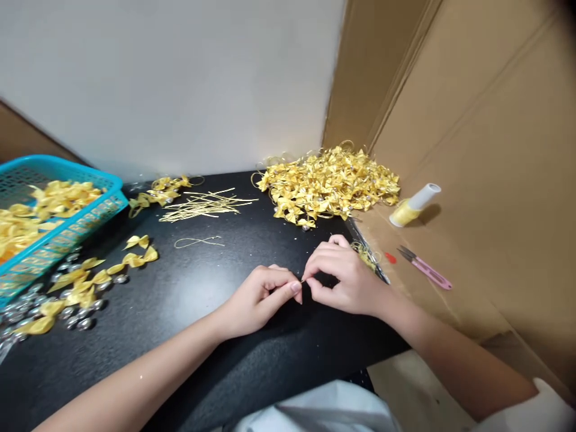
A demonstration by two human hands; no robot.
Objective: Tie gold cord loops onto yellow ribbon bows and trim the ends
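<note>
Above the front of the black table, my left hand (274, 294) and my right hand (338, 275) meet fingertip to fingertip. Both are closed in a pinch on a tiny bit of gold cord (303, 281); most of it is hidden by the fingers. To the left of them lies a twisted loop of gold cord (198, 241). Behind that loop is a loose bundle of cut gold cords (204, 206). Yellow ribbon bows (139, 258) and silver bells (85, 323) are scattered at the left. A big heap of yellow bows with cord loops (333, 183) rises beyond my right hand.
At the left stands a blue plastic basket (67, 237) of yellow bows. A smaller bow pile (164, 191) lies near the white wall (180, 78). On cardboard at the right are pink-handled thread snips (425, 268), a red piece (390, 258) and a white spool (416, 204) with yellow thread.
</note>
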